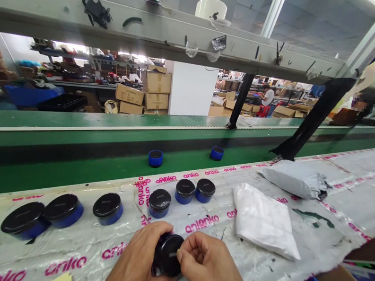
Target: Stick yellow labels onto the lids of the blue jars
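My left hand (140,262) is wrapped round a small round device with a glossy black top (170,257), tilted toward me. My right hand (207,266) is closed in a pinch at the right side of that top, its fingertips against a small pale mark. Whatever is between the fingertips, if anything, is too small to make out. Just beyond my hands stands a like device (159,203) with a blue side and black top. Two more, a middle one (184,191) and a right one (205,190), stand close together behind it.
Several more such devices (107,208) line the plastic-covered bench (85,238) at left. Two blue rings or devices (155,158) sit on the green conveyor (122,163). White bags (264,218) lie at right. A beam (169,32) crosses overhead; a black post (311,120) stands at right.
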The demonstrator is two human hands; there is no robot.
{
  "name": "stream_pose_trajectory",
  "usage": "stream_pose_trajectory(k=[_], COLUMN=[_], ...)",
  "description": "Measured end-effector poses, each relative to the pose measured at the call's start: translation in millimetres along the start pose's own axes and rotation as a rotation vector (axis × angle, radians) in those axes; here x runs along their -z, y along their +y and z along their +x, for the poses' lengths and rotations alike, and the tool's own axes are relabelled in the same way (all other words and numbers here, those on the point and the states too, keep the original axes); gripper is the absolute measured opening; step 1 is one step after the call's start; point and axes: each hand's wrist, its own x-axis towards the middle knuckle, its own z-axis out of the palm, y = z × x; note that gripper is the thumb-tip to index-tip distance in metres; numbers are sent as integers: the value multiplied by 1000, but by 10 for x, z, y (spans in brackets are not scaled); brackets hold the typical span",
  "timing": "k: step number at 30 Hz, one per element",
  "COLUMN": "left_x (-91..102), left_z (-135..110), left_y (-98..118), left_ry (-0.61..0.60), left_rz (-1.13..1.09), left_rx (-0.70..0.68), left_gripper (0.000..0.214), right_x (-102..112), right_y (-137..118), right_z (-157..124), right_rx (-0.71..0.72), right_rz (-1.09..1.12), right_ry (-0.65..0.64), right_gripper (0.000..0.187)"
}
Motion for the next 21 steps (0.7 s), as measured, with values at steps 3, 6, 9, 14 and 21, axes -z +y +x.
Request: stream_pose_trajectory(k=[3,6,9,14,21], left_x=[13,30,34,14,15], left_z=[0,0,2,-2,-6], left_y=[-78,-98,-83,-106,-82], left_ry=[-40,-31,-23,-12,3], left_rz=[46,66,69,84,92], left_rx=[-77,-99,-112,-120,-134], left_gripper=[58,61,62,63,69], right_x=[-7,-14,-13,-9,-24], right_y=[7,22,23,-10,3], right_z=[9,9,2,-4,-8], right_rx=[5,2,13,-14,-18], right_rz=[-3,-20,-21,-28,-61], right_ry=[2,10,9,7,28], right_gripper=[10,9,10,10,10])
